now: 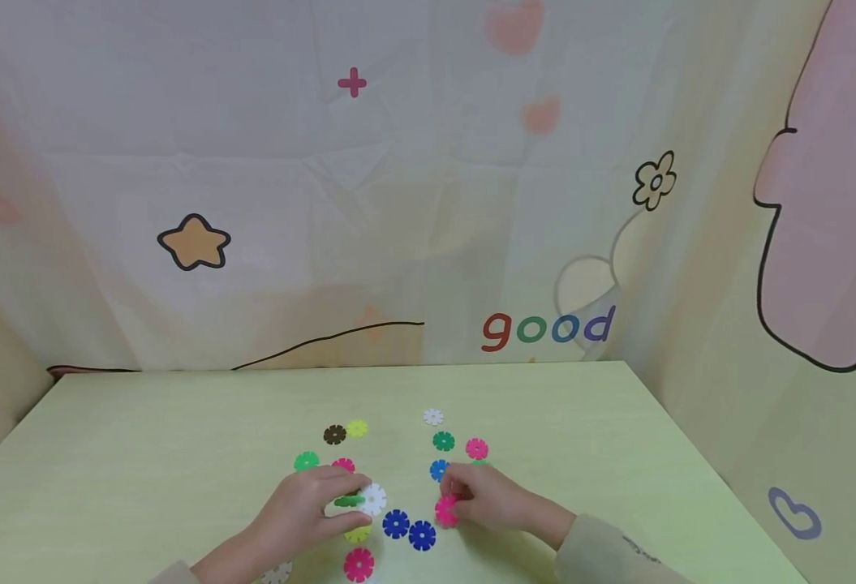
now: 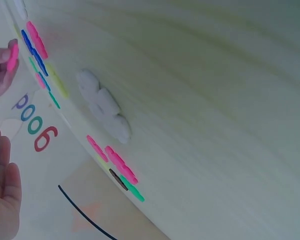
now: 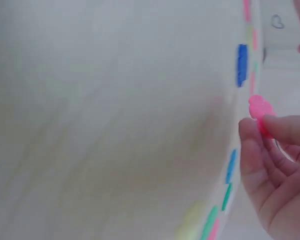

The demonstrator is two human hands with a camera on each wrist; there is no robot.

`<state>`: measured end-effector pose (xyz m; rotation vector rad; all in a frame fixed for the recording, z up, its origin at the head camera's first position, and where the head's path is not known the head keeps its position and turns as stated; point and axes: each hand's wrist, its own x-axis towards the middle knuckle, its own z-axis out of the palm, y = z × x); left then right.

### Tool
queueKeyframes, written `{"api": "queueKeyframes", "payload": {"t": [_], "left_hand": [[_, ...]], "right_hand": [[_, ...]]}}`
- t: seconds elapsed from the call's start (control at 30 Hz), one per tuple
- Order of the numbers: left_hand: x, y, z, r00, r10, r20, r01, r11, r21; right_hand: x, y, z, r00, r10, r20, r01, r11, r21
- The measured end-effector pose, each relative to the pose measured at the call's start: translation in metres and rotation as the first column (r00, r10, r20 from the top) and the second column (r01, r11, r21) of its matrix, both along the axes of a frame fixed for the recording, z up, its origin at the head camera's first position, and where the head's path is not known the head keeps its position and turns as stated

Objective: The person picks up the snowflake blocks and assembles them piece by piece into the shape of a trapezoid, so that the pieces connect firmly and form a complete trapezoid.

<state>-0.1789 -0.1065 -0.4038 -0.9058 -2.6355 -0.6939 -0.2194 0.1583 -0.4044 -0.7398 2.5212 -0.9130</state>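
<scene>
My left hand [image 1: 303,504] holds a green notched plastic disc [image 1: 349,501], seen edge-on between thumb and fingers. A white notched disc [image 1: 373,500] sits at its right end, facing the camera; the two appear joined. To the right, my right hand [image 1: 493,496] pinches a pink notched disc [image 1: 445,512] between thumb and fingertips. The right wrist view shows this pink disc [image 3: 260,108] raised off the table. Two dark blue discs [image 1: 396,524] lie between the hands. A yellow disc [image 1: 358,534] is partly hidden under the left thumb.
Several more discs lie around the hands: a brown one [image 1: 335,435], a blue one [image 1: 439,470] and a pink one [image 1: 359,564] among them. The pale table [image 1: 581,422] meets a printed cloth backdrop [image 1: 428,203] at the back and sides.
</scene>
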Motion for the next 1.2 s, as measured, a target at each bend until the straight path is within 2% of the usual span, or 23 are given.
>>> {"api": "queueKeyframes", "payload": {"t": [0.2, 0.4, 0.6, 0.8, 1.0, 1.2], "left_hand": [[0.001, 0.002, -0.001, 0.999, -0.005, -0.045, 0.006, 1.0, 0.025], [0.002, 0.005, 0.001, 0.999, 0.004, -0.032, -0.002, 0.999, 0.052], [0.001, 0.006, 0.002, 1.0, -0.009, 0.001, 0.009, 0.996, 0.085], [0.002, 0.007, 0.003, 1.0, -0.006, 0.029, 0.003, 0.996, 0.089], [0.002, 0.006, 0.005, 0.998, -0.015, 0.06, 0.009, 0.995, 0.096], [0.002, 0.006, 0.004, 0.999, -0.019, 0.05, 0.014, 0.995, 0.101]], "right_hand": [[0.002, -0.01, 0.015, 0.997, -0.043, 0.07, 0.057, 0.974, -0.22], [0.008, -0.021, 0.025, 0.994, -0.062, 0.085, 0.086, 0.942, -0.325], [0.014, -0.031, 0.027, 0.993, -0.094, 0.069, 0.113, 0.926, -0.36], [0.018, -0.038, 0.024, 0.996, -0.087, 0.022, 0.09, 0.93, -0.357], [0.019, -0.041, 0.023, 0.996, -0.085, 0.019, 0.086, 0.929, -0.361], [0.021, -0.044, 0.023, 0.997, -0.076, -0.012, 0.066, 0.929, -0.365]]}}
